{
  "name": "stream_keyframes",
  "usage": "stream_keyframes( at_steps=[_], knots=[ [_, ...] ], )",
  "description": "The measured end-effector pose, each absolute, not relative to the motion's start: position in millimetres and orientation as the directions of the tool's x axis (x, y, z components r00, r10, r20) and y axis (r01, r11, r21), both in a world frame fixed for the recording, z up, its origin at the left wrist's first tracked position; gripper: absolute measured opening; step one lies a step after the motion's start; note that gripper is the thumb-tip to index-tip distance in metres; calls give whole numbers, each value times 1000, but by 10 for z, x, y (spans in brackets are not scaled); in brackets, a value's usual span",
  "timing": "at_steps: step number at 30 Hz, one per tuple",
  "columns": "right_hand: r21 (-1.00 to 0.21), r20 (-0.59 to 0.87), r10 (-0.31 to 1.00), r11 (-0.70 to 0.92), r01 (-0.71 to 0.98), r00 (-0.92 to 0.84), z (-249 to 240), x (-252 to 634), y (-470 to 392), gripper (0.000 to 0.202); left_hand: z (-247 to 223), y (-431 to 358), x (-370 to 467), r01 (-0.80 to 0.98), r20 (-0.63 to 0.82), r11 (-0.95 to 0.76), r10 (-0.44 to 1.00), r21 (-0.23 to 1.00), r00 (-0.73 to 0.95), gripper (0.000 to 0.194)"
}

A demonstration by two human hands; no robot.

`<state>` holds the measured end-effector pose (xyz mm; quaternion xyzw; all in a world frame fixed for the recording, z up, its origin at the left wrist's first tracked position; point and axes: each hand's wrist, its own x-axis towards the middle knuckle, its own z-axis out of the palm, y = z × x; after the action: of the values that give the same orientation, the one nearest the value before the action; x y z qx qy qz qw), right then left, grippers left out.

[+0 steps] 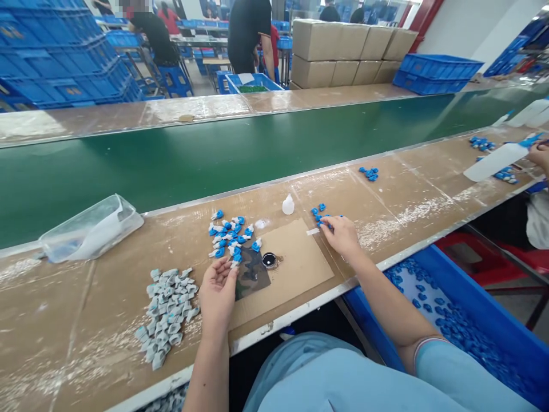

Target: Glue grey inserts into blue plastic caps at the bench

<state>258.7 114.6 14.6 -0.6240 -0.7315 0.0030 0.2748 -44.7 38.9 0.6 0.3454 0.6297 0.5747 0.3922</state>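
My left hand [218, 289] is closed, its thumb and fingers pinching a small blue-and-grey plastic part [236, 259] at the near edge of a loose pile of joined blue-and-white parts [227, 232]. Over to the right, my right hand [342, 236] has its thumb and forefinger together on a small blue part in a little group of blue parts [321, 207]. Between the hands lies a cardboard sheet [302, 257] with a dark patterned piece [253, 274] and a small round dish of dark liquid [269, 260]. Grey hollow parts [169, 309] are heaped left of my left hand.
A small white nozzle bottle [288, 205] stands behind the cardboard. A clear plastic container [92, 229] lies at left. Beyond runs a green conveyor belt [193, 154]. A blue crate [484, 315] of blue parts sits below the right edge. A co-worker's hand [539, 155] holds a white bottle [497, 162].
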Motion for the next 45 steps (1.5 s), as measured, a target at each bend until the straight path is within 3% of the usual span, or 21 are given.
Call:
stream_keyframes(
  at_steps=[5,10,16,21,26,30,32,34,37,39,42,45],
  knots=[
    [-212,333,929,238,948,-159,81,2646,1278,19,-38,305,-472,70,0,38,883,997,-470,40],
    [-222,317,925,287,932,-209,81,2620,1277,12,4,-34,-653,319,75,128,830,939,-553,37],
    [-407,357,907,368,836,-226,162,2576,1171,12,133,-428,-1125,619,230,271,762,737,-606,27],
    [-589,300,922,382,712,-247,177,2500,1107,19,169,-501,-1209,783,316,203,833,588,-454,14],
    [-834,142,975,211,509,-171,211,2366,1016,35,67,-376,-1072,819,332,112,877,563,-348,14],
    [-975,-50,957,16,222,-287,305,2169,860,42,-4,-361,-1035,828,376,81,864,554,-335,12],
    [-990,-111,930,-75,116,-351,327,2066,809,42,-15,-372,-992,802,379,81,850,591,-366,11],
    [-989,-145,908,-141,39,-394,327,1981,782,42,-8,-380,-896,704,343,78,831,706,-437,12],
    [-989,-133,889,-146,3,-439,306,1890,766,39,26,-362,-662,368,173,34,840,929,-515,21],
    [-997,-73,886,-62,40,-458,289,1844,766,36,50,-325,-496,137,42,30,866,990,-498,26],
    [-964,93,893,192,185,-440,273,1789,780,31,75,-253,-307,-78,-114,90,894,993,-432,30],
    [-791,269,855,459,405,-444,282,1750,807,21,92,-203,-201,-253,-247,158,894,955,-375,37]
  ],
)
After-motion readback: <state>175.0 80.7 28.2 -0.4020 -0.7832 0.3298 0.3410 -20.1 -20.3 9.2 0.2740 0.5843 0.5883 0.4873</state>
